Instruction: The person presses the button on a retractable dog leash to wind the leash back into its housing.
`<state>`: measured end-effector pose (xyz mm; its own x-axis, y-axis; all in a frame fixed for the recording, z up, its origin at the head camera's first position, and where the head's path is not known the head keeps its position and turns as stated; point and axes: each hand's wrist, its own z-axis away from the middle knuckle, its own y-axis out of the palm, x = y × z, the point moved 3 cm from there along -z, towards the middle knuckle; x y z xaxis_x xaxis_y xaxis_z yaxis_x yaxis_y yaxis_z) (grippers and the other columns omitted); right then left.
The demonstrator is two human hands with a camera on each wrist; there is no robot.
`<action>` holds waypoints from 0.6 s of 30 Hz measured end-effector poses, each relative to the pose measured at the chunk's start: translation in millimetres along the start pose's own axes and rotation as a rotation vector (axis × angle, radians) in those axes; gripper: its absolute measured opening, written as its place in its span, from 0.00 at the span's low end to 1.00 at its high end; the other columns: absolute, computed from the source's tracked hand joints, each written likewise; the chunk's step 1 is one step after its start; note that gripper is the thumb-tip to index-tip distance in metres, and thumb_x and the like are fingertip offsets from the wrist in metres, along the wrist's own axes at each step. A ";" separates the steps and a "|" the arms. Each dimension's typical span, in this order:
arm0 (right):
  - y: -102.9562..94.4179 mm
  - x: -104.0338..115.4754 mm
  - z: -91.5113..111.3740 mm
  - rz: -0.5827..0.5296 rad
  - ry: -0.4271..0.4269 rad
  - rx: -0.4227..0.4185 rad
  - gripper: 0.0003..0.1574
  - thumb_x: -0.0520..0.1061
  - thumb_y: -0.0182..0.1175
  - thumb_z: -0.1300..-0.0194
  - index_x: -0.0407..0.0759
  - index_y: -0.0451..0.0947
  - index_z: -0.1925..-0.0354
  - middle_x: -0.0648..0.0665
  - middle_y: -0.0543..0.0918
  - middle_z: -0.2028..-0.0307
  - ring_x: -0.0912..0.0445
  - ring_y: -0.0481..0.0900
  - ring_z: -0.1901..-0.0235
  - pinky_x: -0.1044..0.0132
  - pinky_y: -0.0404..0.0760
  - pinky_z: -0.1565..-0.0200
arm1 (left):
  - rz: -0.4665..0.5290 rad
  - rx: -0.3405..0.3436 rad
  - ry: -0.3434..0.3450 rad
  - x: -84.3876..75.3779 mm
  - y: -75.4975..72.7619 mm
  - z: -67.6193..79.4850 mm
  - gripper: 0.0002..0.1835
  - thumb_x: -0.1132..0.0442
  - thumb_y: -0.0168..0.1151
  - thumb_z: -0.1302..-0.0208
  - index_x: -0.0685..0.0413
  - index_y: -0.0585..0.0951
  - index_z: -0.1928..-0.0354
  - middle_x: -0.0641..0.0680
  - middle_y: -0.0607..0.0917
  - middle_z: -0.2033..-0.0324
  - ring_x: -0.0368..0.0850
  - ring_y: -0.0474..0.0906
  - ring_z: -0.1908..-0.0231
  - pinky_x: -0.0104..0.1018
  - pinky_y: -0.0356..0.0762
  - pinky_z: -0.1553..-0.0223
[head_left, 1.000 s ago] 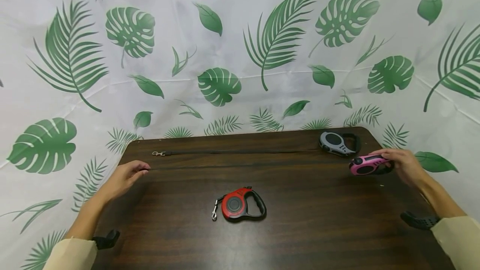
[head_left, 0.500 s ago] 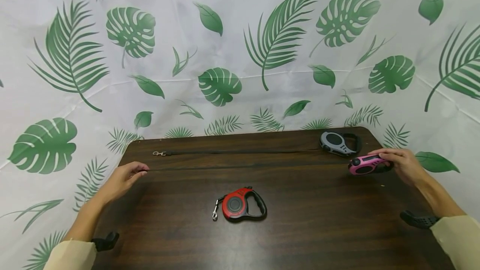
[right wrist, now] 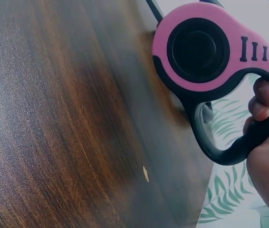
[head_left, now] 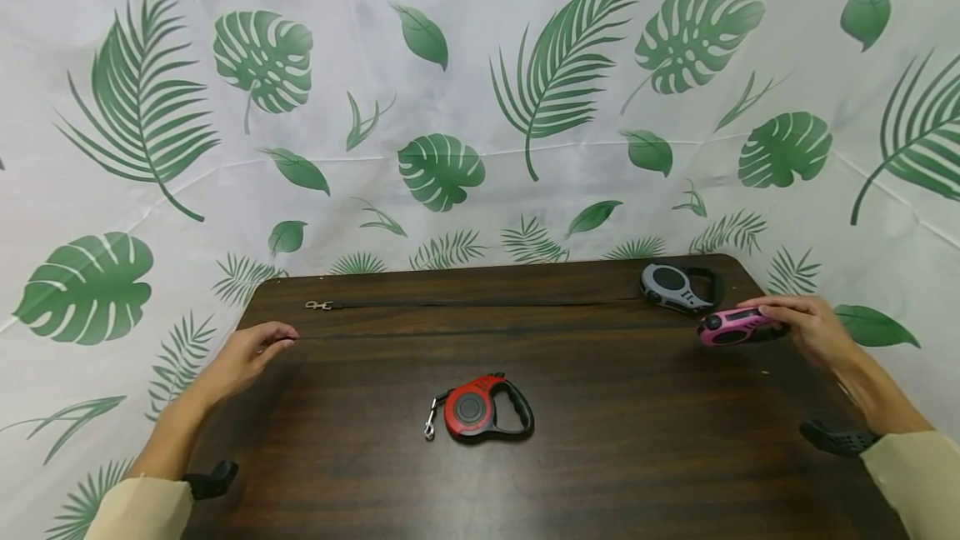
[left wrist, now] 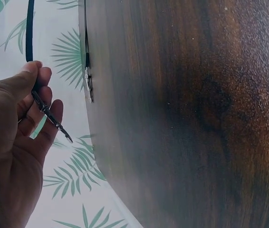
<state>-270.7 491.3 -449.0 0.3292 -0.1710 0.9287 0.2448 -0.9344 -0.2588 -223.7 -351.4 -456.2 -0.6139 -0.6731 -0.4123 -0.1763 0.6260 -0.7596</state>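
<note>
A pink and black retractable dog leash [head_left: 735, 326] is held in my right hand [head_left: 813, 332], whose fingers wrap through its handle loop in the right wrist view. Its thin black strap [head_left: 480, 332] runs taut leftward across the table. At the far end my left hand [head_left: 251, 357] pinches the strap between thumb and finger; a metal clip [left wrist: 51, 116] hangs below that pinch in the left wrist view. Behind lies a grey retractable leash [head_left: 675, 288], its strap drawn out to a clip [head_left: 318, 306] at left. Nearer the front rests a red leash [head_left: 480, 411], strap wound in.
The dark wooden table [head_left: 585, 465] ends at the back against a white leaf-print sheet [head_left: 465, 90]. A small pale chip mark [right wrist: 145, 174] shows on the table near the right edge. The red leash's clip [head_left: 430, 423] lies beside its body.
Both hands stay almost still, with the pink leash's strap stretched between them. The head view shifts only slightly. The grey and red leashes have not moved.
</note>
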 end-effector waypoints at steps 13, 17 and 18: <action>-0.3 -4.8 1.5 0.069 0.084 -0.052 0.20 0.30 0.50 0.20 0.35 0.89 0.48 0.58 0.91 0.54 0.63 0.83 0.62 0.74 0.79 0.61 | -0.025 -0.005 0.034 1.5 -0.3 -0.5 0.06 0.78 0.71 0.37 0.66 0.85 0.60 0.59 0.89 0.67 0.33 0.81 0.66 0.19 0.75 0.65; 1.6 -3.9 1.2 -0.043 0.060 -0.040 0.21 0.29 0.47 0.19 0.33 0.88 0.47 0.56 0.92 0.52 0.63 0.84 0.60 0.74 0.82 0.58 | -0.033 -0.012 0.041 1.7 -0.9 -0.6 0.05 0.77 0.70 0.35 0.67 0.85 0.59 0.58 0.89 0.67 0.32 0.81 0.66 0.20 0.75 0.66; 2.2 -3.6 0.9 -0.066 0.050 -0.035 0.22 0.29 0.46 0.18 0.32 0.88 0.48 0.55 0.92 0.52 0.63 0.84 0.60 0.73 0.82 0.59 | -0.032 -0.012 0.042 1.6 -1.2 -0.6 0.04 0.77 0.69 0.34 0.67 0.85 0.59 0.58 0.89 0.67 0.32 0.81 0.66 0.20 0.75 0.66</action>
<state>-270.5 490.2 -453.2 0.2668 -0.1235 0.9558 0.2318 -0.9544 -0.1880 -224.9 -353.0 -455.6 -0.6396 -0.6758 -0.3664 -0.2051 0.6094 -0.7659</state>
